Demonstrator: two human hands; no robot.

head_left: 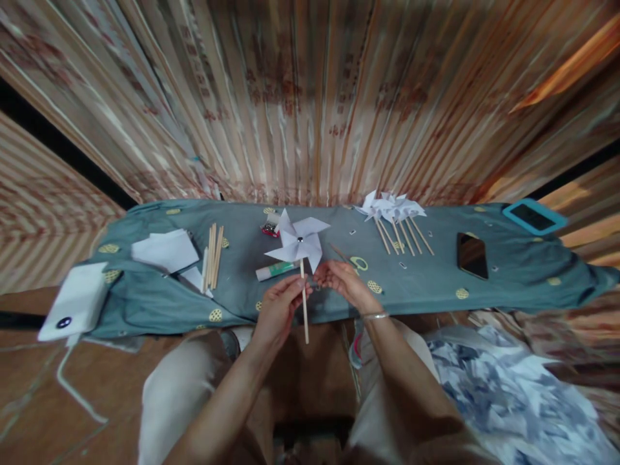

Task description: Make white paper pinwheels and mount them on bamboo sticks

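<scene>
A white paper pinwheel [310, 246] on a thin wooden stick stands upright in front of me, a dark pin head at its centre. My left hand [281, 305] pinches the stick below the blades. Just right of the stick is my right hand [339, 279], its fingers curled close to the lowest blade; whether they hold anything I cannot make out. Behind the pinwheel lies a glue stick [274, 270], partly covered by a blade. Scissors [357, 263] with green handles rest beyond my right hand. A small red box of pins [269, 230] sits behind the blades.
Several finished pinwheels [394, 210] lie at the back right. Wooden sticks [216, 257] and white paper sheets [167, 250] are on the left. A phone [472, 256], a blue-framed device [535, 216] and a white power bank [75, 302] rest on the cloth-covered table [334, 303]. Paper scraps [513, 394] heap below right.
</scene>
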